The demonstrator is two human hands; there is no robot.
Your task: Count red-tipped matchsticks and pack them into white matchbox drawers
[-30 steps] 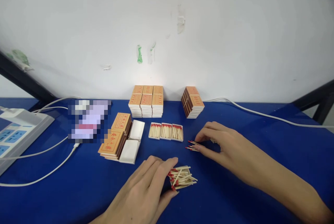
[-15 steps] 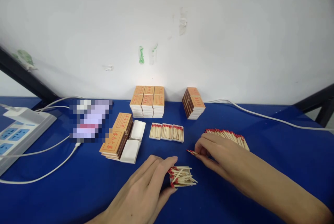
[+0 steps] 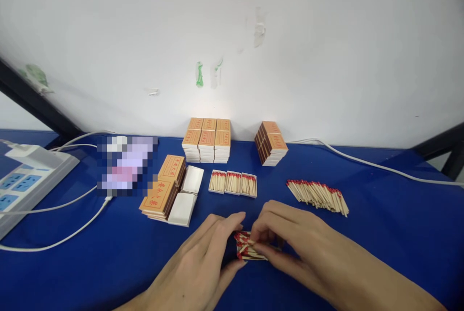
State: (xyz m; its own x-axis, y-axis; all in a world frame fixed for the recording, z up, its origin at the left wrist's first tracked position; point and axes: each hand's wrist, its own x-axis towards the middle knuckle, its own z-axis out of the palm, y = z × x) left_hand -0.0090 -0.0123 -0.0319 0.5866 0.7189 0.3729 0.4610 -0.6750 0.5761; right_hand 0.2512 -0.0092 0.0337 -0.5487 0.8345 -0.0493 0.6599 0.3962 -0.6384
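Beneath the right grip [image 3: 295,236], matches [image 3: 245,249].

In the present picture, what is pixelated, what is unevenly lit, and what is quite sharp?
All in the head view: an object at left is coarsely pixelated; the wall is brighter above the larger rear stack, dimming toward the top right; the match pile looks fairly sharp.

Head cam, fwd/dwn over tbl [image 3: 90,272].

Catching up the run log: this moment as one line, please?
left hand: holding match tray; right hand: fingers over tray's matches; beyond: three filled trays; right: loose match pile
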